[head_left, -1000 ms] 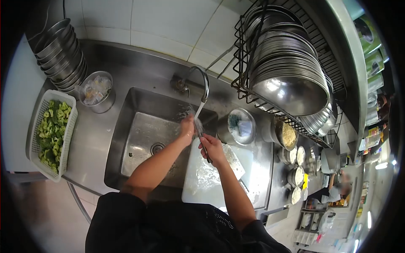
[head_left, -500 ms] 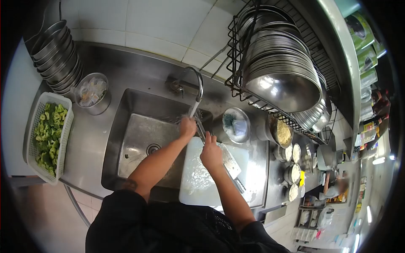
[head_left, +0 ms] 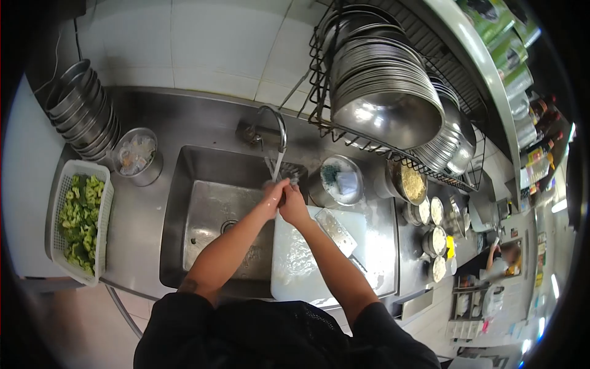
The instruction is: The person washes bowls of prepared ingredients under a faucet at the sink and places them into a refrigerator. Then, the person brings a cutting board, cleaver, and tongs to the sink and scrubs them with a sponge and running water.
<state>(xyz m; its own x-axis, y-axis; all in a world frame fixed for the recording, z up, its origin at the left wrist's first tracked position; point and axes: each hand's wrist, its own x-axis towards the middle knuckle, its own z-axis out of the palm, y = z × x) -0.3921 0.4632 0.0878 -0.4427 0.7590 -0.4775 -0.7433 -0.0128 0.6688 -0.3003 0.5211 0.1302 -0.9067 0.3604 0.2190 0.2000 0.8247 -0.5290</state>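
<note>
My left hand [head_left: 271, 198] and my right hand [head_left: 294, 206] meet under the stream from the curved faucet [head_left: 282, 130], at the right side of the metal sink [head_left: 206, 203]. Fingers on both hands are closed and pressed close together. Splashing water blurs them, and anything between them is hidden. Just below my right hand, a cleaver [head_left: 336, 231] lies flat on the wet white cutting board [head_left: 295, 258]. A metal pot [head_left: 342, 178] with suds, a green scrubber and a pale cloth stands right of the faucet.
Left of the sink are a white basket [head_left: 104, 215] of broccoli, a metal pot [head_left: 147, 166] and stacked metal containers [head_left: 86, 117]. A wire rack [head_left: 369, 146] of stacked bowls [head_left: 387, 117] overhangs the right side. Several filled bowls [head_left: 437, 240] stand farther right; a person [head_left: 501, 261] is beyond.
My right hand has moved up and left, off a long metal item by the board, to join my left hand under the water. The view has shifted slightly.
</note>
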